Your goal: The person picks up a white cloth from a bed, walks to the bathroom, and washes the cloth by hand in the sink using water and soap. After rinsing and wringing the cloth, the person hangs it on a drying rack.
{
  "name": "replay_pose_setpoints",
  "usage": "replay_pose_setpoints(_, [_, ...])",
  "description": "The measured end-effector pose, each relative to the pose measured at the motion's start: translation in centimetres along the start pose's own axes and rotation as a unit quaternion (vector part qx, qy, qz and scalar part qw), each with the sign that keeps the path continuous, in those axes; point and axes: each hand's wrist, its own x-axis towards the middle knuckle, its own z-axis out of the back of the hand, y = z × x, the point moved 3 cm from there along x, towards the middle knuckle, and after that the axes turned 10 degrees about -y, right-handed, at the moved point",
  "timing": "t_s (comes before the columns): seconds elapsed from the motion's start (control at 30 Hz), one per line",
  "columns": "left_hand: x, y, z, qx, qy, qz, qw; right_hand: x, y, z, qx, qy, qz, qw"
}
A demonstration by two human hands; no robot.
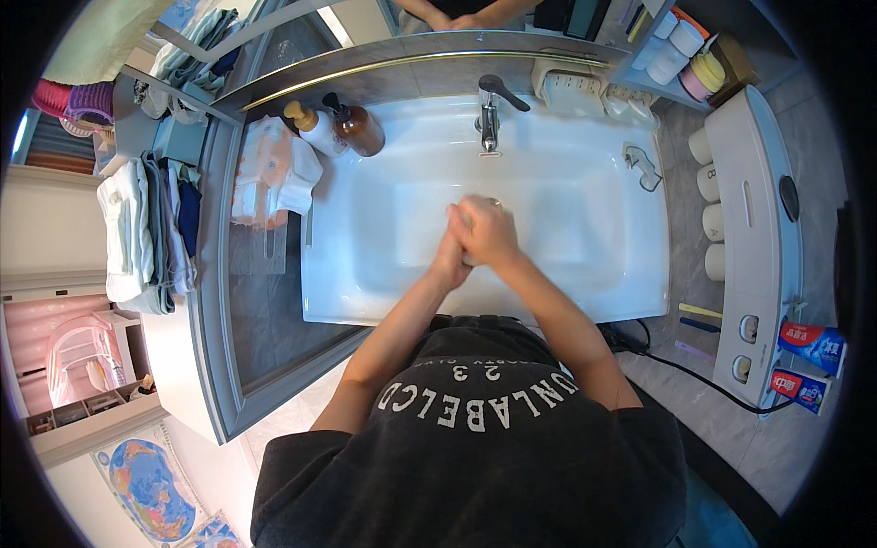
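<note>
Both hands are pressed together over the basin of a white ceramic washbasin. My left hand is below and to the left, palm inward. Across it lies my right hand, fingers curled over the left fingers. A small pale patch shows between the palms; whether it is soap, foam or a held object I cannot tell. Part of the metal drain peeks out just beyond the right knuckles. Behind the hands stands a chrome faucet with a dark lever; no stream of water is visible.
A white pump bottle, a brown pump bottle and a tissue pack stand at the left. At right are a wall-mounted toothbrush holder, toothpaste tubes and a black cable. A grey-framed cabinet door edges the left side.
</note>
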Motion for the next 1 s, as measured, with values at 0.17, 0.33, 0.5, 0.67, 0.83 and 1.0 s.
replay_pose_setpoints(0.17, [0.1,-0.8,-0.2,0.014,-0.020,-0.071,0.997,0.9,-0.3,0.1,0.006,-0.016,-0.049,0.999])
replay_pose_setpoints(0.33, [1.8,-2.9,1.1,-0.030,-0.019,0.023,0.999,-1.5,1.6,-1.2,-0.040,0.068,0.027,0.997])
replay_pose_setpoints(0.5, [0.9,-1.7,-0.3,0.052,0.020,0.003,0.998,3.9,-2.6,-0.4,-0.058,-0.013,-0.041,0.997])
replay_pose_setpoints(0.67, [2.9,-3.4,-0.4,-0.037,0.012,0.024,0.999,-0.7,1.0,-0.9,-0.084,0.088,0.056,0.991])
replay_pose_setpoints(0.83, [5.2,-0.4,0.6,0.101,-0.032,-0.006,0.994,3.5,-5.2,-0.9,-0.099,-0.007,-0.048,0.994])
replay_pose_setpoints(1.0, [6.6,-4.1,0.8,0.172,0.001,-0.064,0.983,2.8,-13.6,2.4,-0.177,0.135,-0.228,0.948])
